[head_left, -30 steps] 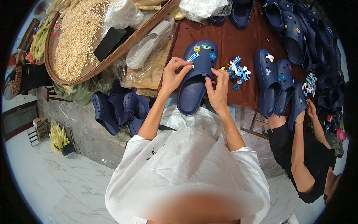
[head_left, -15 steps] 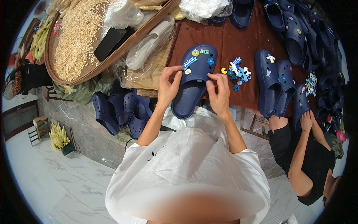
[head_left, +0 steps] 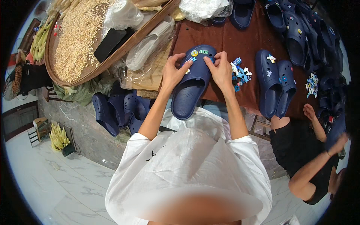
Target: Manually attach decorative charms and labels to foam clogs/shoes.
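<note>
A long table under a dark brown cloth [head_left: 240,41] takes up most of the space in front of the person, its near edge running just above their white shirt. To the left sits a wide, shallow woven tray [head_left: 56,75] heaped with pale grain [head_left: 77,35], with a black box [head_left: 110,44] and clear plastic bags resting on its right side. Below the tray, a heap of navy clogs [head_left: 118,112] lies by the stone base.

On the cloth's near edge lies the navy clog [head_left: 192,84] being handled, heel toward the person and hanging slightly over the edge, toe pointing away. Small coloured charms [head_left: 198,52] already sit on its toe cap. The left hand [head_left: 173,73] grips the clog's left side, fingers curled over the upper and thumb pressing on top near the charms. The right hand [head_left: 219,71] clasps the right side of the toe, fingers bent and closed onto the upper; whether it pinches a charm I cannot tell.

Just right of that hand is a small pile of loose charms [head_left: 240,73], mostly blue and white. Further right a pair of decorated clogs [head_left: 275,84] lies side by side, and more navy clogs [head_left: 300,33] crowd the far right. A second person in black [head_left: 300,150] crouches at the lower right.
</note>
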Action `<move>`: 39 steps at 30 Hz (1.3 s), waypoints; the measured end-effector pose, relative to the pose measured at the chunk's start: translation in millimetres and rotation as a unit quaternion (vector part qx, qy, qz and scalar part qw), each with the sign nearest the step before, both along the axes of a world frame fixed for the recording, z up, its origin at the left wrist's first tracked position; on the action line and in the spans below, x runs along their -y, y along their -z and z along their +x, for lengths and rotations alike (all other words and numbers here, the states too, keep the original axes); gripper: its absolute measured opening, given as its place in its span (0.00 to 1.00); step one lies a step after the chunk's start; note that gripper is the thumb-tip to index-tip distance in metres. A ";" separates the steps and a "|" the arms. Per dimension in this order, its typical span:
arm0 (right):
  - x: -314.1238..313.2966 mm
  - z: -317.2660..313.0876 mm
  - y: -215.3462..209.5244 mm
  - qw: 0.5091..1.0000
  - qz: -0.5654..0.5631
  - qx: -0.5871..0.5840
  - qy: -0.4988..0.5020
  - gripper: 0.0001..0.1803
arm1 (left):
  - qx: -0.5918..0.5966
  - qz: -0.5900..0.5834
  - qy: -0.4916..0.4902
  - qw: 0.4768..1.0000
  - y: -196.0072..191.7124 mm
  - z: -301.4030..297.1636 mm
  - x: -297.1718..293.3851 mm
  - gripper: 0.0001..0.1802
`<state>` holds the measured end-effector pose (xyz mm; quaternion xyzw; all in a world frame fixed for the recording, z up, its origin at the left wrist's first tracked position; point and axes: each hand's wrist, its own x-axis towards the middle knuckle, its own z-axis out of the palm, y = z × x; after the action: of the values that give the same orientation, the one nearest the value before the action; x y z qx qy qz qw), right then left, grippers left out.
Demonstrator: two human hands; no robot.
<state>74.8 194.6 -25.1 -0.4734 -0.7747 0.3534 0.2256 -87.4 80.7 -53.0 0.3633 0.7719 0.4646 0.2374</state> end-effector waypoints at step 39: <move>-2.5 65.4 16.1 0.974 0.216 0.054 0.035 0.10 | 0.078 0.086 -0.022 0.993 -21.6 12.8 61.4 0.14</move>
<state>140.2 197.1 -41.2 -0.4591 -0.8265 0.1433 0.2926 -74.6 19.3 -31.4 0.3282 0.7161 0.5612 0.2542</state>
